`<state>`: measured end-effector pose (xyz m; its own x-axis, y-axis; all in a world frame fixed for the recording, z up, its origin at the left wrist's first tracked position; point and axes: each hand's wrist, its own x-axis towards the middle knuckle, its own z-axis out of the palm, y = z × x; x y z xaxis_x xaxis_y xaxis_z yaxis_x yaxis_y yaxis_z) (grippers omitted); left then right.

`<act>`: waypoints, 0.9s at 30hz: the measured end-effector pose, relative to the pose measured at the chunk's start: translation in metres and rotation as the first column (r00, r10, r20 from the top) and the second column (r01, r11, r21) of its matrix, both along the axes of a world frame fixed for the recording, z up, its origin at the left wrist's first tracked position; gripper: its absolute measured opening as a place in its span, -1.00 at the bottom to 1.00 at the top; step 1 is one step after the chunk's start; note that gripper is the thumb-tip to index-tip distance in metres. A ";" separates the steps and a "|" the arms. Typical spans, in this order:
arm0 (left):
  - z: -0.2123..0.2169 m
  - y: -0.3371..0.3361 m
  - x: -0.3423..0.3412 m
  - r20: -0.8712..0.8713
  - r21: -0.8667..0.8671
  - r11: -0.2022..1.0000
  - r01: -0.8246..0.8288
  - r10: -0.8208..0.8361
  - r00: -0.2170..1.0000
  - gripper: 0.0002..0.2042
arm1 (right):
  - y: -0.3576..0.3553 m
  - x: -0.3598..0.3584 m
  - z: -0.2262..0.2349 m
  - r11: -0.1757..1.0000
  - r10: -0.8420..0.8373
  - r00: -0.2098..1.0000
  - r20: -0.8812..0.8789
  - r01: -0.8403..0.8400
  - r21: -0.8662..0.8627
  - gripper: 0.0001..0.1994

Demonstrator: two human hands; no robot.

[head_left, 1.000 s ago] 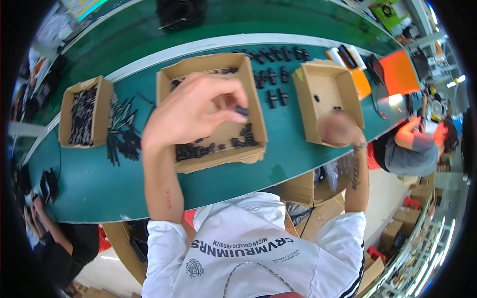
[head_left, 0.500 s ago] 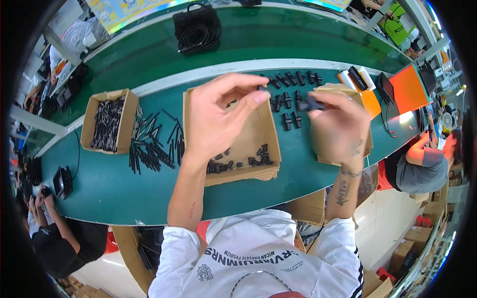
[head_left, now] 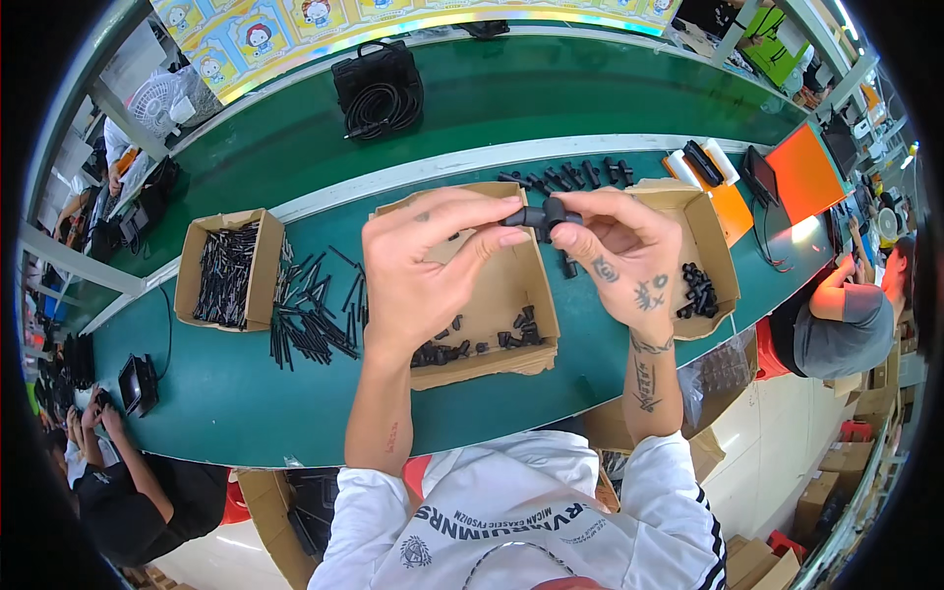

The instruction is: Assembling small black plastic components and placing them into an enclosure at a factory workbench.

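Note:
Between thumb and fingers, my left hand (head_left: 423,265) pinches a small black cylindrical piece (head_left: 531,217). My right hand (head_left: 629,261) grips a black plastic fitting (head_left: 556,218) with a wider collar. The two parts meet end to end above the middle cardboard box (head_left: 501,265); whether they are joined I cannot tell. Several small black pieces (head_left: 519,332) lie loose in that box's near end. Behind my hands, similar black fittings (head_left: 590,174) stand in a row on the green table, partly hidden by my fingers.
At left, a cardboard box (head_left: 265,285) holds many thin black rods, with more rods (head_left: 305,310) scattered beside it. Another box (head_left: 723,216) at right contains black pieces (head_left: 696,292). A black case with coiled cable (head_left: 382,98) rests on the far ledge. People sit at both sides.
My right hand has moved left, bringing its fitting against the piece in my left hand. Both hands sit slightly lower, and the right-hand box's contents are now uncovered.

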<state>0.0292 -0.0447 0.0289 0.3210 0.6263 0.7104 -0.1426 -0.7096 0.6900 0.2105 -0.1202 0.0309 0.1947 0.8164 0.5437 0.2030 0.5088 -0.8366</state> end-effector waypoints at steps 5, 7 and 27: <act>0.000 0.000 0.002 -0.019 0.159 0.986 -0.049 0.053 0.998 -0.74 | -0.002 -0.001 0.008 0.948 0.032 0.980 -0.198 -0.093 -0.305 -0.79; -0.002 0.001 0.001 -0.031 0.166 0.985 -0.047 0.052 0.998 -0.74 | -0.001 0.000 0.007 0.956 0.039 0.985 -0.167 -0.086 -0.281 -0.79; -0.004 0.007 0.002 -0.082 0.088 0.996 -0.002 0.010 0.997 -0.75 | 0.019 -0.005 0.009 0.764 0.032 0.965 -0.260 -0.191 -0.616 -0.43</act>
<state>0.0309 -0.0376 0.0246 0.3771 0.5650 0.7339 -0.0834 -0.7684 0.6345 0.2053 -0.1007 0.0395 0.1292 0.9803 -0.1493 -0.0508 -0.1438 -0.9883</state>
